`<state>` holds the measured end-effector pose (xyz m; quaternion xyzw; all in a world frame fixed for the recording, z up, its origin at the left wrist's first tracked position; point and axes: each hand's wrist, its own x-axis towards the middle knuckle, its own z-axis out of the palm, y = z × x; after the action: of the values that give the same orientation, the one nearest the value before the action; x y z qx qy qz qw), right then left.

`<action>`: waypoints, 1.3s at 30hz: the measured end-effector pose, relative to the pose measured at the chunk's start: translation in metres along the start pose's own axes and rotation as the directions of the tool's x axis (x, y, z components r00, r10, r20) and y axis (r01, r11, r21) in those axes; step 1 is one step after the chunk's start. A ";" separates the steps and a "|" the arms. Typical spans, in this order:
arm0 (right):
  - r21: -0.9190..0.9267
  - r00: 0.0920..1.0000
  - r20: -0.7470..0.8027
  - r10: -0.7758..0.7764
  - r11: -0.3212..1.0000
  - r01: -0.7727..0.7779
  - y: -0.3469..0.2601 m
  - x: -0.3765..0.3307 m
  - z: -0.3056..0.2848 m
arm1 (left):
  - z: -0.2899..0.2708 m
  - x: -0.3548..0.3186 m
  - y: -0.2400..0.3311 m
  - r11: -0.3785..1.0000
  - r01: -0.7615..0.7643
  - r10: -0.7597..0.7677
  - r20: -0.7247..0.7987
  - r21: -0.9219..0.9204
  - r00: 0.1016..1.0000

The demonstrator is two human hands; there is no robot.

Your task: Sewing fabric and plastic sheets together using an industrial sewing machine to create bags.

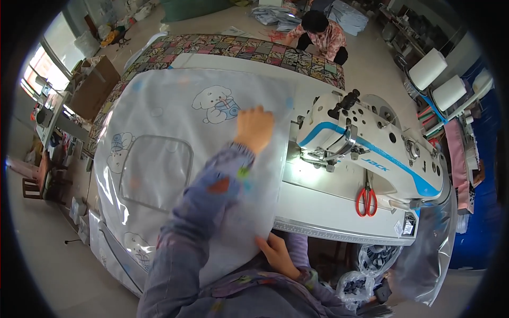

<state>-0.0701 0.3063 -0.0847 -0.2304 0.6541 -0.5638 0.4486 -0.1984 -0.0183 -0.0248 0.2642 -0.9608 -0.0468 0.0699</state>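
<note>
Left hand (254, 127) lies flat, fingers together, palm down on the clear plastic sheet (175, 143), pressing it near its right edge, just left of the sewing machine (371, 151). Not clamped on anything, only resting on top. Forearm in a patterned blue-grey sleeve crosses the sheet from the lower edge.

Right hand (275, 254) pinches the sheet's near edge at the table front, thumb on top, fingers underneath; grip partly hidden by the sheet.

The sheet is translucent, printed with cartoon puppies, with a stitched rectangular pocket panel on its left half. It covers most of the white sewing table (339, 212) left of the machine and hangs over the near-left side.

Machine is white with a blue stripe, needle area lit, close to the sheet's right edge. Red-handled scissors (366, 199) lie on the table in front of the machine, well apart from both hands.

Beyond the table, another person (321, 34) crouches on the floor beside a patchwork quilt (233, 50).
</note>
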 end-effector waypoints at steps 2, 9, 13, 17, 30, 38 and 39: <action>-0.046 0.998 0.019 0.065 0.997 -0.064 -0.001 0.007 0.009 | 0.007 0.054 0.000 0.989 -0.053 0.038 -0.109 -0.135 0.993; -0.222 0.973 0.148 0.176 0.965 -0.141 0.007 -0.003 0.022 | 0.042 0.119 -0.013 0.973 -0.204 0.131 -0.460 -0.111 0.878; 0.081 0.943 0.258 0.210 0.968 -0.237 -0.004 0.016 0.001 | 0.026 0.124 -0.022 0.990 -0.043 0.018 -0.184 -0.132 0.983; 0.260 0.982 0.188 0.023 0.963 -0.072 -0.015 0.030 0.002 | 0.008 0.141 -0.035 1.000 -0.011 0.010 0.034 0.018 0.999; -0.499 0.949 -0.120 -0.291 0.844 0.196 -0.085 0.026 -0.064 | -0.005 -0.086 -0.001 0.628 -0.217 0.173 -0.137 -0.748 0.975; -0.024 0.937 -0.215 -0.274 0.961 0.275 -0.104 0.055 -0.073 | -0.008 -0.087 0.020 0.613 -0.270 0.257 -0.135 -0.742 0.957; -0.020 0.897 -0.276 -0.346 0.935 0.355 -0.101 0.052 -0.071 | -0.006 -0.086 0.020 0.648 -0.320 0.289 -0.165 -0.692 0.943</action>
<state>-0.1760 0.2758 -0.0086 -0.2569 0.6489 -0.6719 0.2480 -0.1346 0.0423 -0.0262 0.0525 -0.8968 -0.3953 0.1918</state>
